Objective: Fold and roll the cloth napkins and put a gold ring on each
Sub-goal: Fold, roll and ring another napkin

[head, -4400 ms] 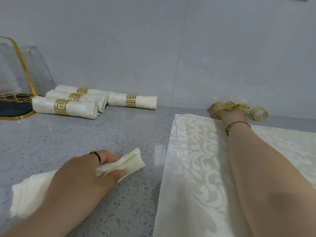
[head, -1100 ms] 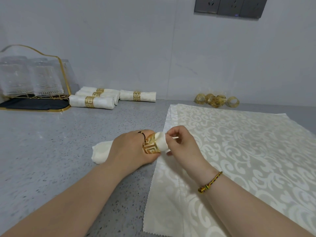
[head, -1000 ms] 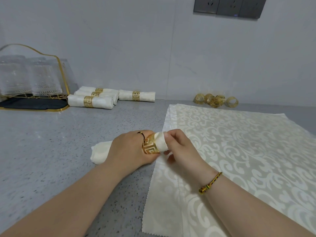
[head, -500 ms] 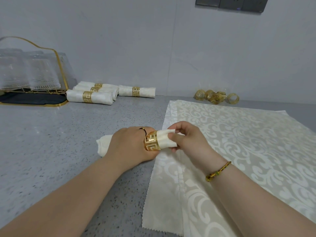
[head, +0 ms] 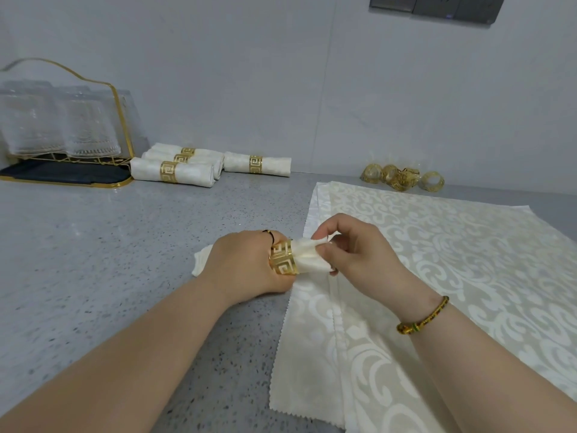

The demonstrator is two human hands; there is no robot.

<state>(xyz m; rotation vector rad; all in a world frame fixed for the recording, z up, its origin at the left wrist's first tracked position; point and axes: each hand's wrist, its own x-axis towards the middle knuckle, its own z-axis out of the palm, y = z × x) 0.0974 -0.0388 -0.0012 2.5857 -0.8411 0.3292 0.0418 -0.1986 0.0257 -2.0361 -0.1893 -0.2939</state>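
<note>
Left arm: the bare left forearm [head: 140, 348] comes in from the lower left and points up to the right.
Left hand: the left hand [head: 246, 264] shows its back, fingers curled round the rolled napkin [head: 309, 259], against the gold ring [head: 282, 260].
Right arm: the bare right forearm [head: 468, 364] comes in from the lower right.
Right wrist: it carries a braided bracelet [head: 421, 317].
Right hand: the right hand [head: 356, 254] pinches the napkin's end between thumb and fingertips.

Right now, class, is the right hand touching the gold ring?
Apart. Head view: the right hand pinches the end of the rolled napkin, with bare cloth between it and the gold ring.
</note>
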